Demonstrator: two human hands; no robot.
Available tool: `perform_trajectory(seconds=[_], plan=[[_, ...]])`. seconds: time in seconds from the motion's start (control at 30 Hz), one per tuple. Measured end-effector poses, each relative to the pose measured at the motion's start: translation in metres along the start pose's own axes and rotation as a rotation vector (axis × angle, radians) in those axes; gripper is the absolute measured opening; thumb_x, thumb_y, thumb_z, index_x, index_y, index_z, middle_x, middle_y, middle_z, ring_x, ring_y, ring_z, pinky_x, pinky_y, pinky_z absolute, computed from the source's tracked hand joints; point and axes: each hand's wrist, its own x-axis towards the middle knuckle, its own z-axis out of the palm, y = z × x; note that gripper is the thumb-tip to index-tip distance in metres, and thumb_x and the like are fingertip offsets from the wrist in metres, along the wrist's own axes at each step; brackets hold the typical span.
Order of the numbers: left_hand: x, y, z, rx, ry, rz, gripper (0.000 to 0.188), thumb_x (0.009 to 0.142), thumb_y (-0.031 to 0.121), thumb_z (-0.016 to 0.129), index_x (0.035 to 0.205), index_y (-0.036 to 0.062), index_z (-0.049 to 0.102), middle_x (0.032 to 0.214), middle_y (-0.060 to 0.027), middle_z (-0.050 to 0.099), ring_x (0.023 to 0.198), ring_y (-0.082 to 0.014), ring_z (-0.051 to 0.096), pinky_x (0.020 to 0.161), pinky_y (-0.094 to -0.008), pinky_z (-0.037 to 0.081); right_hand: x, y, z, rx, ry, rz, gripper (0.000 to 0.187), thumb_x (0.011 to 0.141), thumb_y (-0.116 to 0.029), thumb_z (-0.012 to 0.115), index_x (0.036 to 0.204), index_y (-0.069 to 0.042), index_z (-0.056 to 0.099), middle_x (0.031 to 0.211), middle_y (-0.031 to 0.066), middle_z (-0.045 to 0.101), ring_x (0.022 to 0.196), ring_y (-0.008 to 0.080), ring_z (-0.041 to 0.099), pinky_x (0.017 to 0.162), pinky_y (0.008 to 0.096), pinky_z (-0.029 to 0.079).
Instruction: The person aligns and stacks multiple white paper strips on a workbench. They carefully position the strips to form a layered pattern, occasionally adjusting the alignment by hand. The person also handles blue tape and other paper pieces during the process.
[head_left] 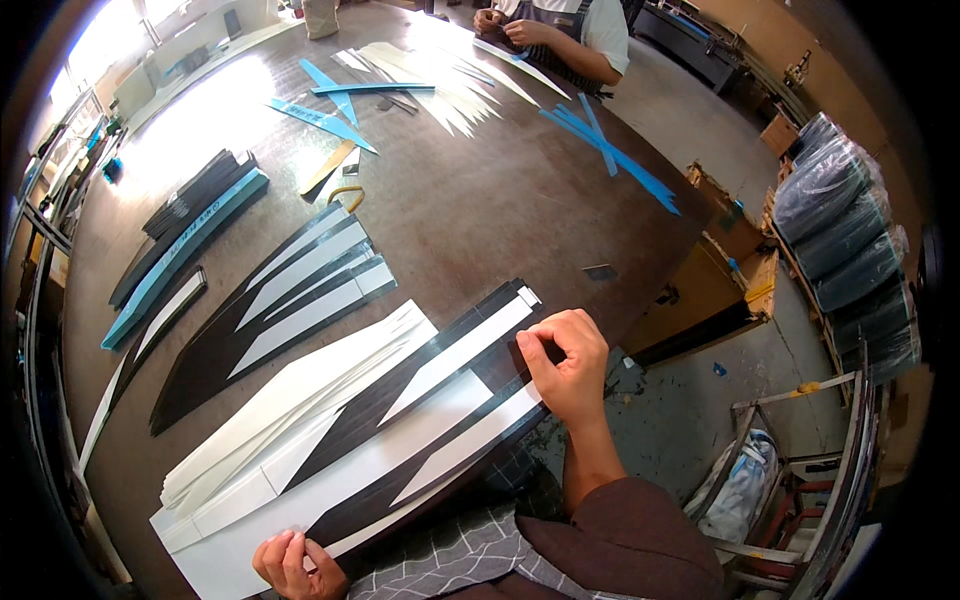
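- Head view: the right hand (565, 362) rested on the far end of a long black tapered sheet (420, 470) with white backing strips, fingers curled in, thumb and forefinger pinched at its dark edge
- The left hand (290, 562) sat at the near end, fingers folded over the sheet's white paper edge
- The sheet lay diagonally across the near edge of the brown table (480, 210), just beside a stack of white tapered strips (300, 400)
- Farther left lay another pile of black-and-white sheets (280, 300) and a blue-edged stack (185, 250)
- Across the table, another person's hands (505, 25) worked near blue strips (605, 145)
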Motion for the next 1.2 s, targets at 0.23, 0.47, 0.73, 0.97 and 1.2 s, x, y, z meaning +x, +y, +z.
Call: perform_trajectory(seconds=[0.23, 0.47, 0.73, 0.97, 1.2], plan=[[-0.006, 0.002, -0.001, -0.01, 0.017, -0.093, 0.017, 0.083, 0.004, 0.073, 0.1, 0.0044, 0.072, 0.095, -0.0114, 0.07, 0.086, -0.0291, 0.064, 0.082, -0.0432, 0.051, -0.001, -0.001, -0.001, 0.008, -0.006, 0.024, 0.016, 0.085, -0.016, 0.075, 0.075, -0.006, 0.067, 0.077, 0.0058, 0.067, 0.074, 0.0234, 0.062, 0.066, 0.0369, 0.049], [-0.027, -0.007, 0.001, -0.071, 0.032, -0.117, 0.024, 0.078, -0.003, 0.068, 0.101, -0.0018, 0.068, 0.101, -0.0172, 0.067, 0.094, -0.036, 0.061, 0.09, -0.0478, 0.048, 0.002, 0.005, 0.0, 0.088, -0.039, 0.01, 0.02, 0.091, -0.02, 0.072, 0.078, -0.006, 0.066, 0.076, 0.0039, 0.064, 0.072, 0.0173, 0.059, 0.065, 0.0334, 0.047], [-0.006, -0.068, -0.054, -0.458, -0.063, -0.541, 0.044, 0.08, -0.004, 0.062, 0.124, -0.003, 0.063, 0.126, -0.0183, 0.061, 0.122, -0.03, 0.056, 0.109, -0.0413, 0.041, 0.033, -0.018, -0.02, 0.25, -0.253, 0.036, 0.011, 0.09, -0.013, 0.072, 0.095, -0.003, 0.072, 0.09, 0.0054, 0.068, 0.088, 0.0155, 0.065, 0.078, 0.0302, 0.052], [0.08, -0.122, -0.024, -0.29, -0.419, -0.299, 0.027, 0.082, 0.002, 0.069, 0.108, -0.0017, 0.068, 0.104, -0.0164, 0.067, 0.1, -0.0309, 0.066, 0.089, -0.0374, 0.05, 0.073, -0.078, 0.054, 0.169, -0.809, -0.231, 0.019, 0.086, -0.018, 0.073, 0.094, 0.0, 0.074, 0.095, 0.0148, 0.071, 0.093, 0.0284, 0.068, 0.083, 0.0379, 0.054], [0.11, -0.139, 0.015, -0.272, -0.558, -0.323, 0.028, 0.077, 0.009, 0.073, 0.104, 0.0013, 0.072, 0.095, -0.0115, 0.067, 0.088, -0.027, 0.067, 0.083, -0.0359, 0.053, 0.084, -0.118, 0.123, -0.009, -1.028, -0.384, 0.027, 0.085, -0.024, 0.074, 0.095, 0.001, 0.073, 0.097, 0.0162, 0.069, 0.093, 0.0303, 0.067, 0.086, 0.0385, 0.053]])
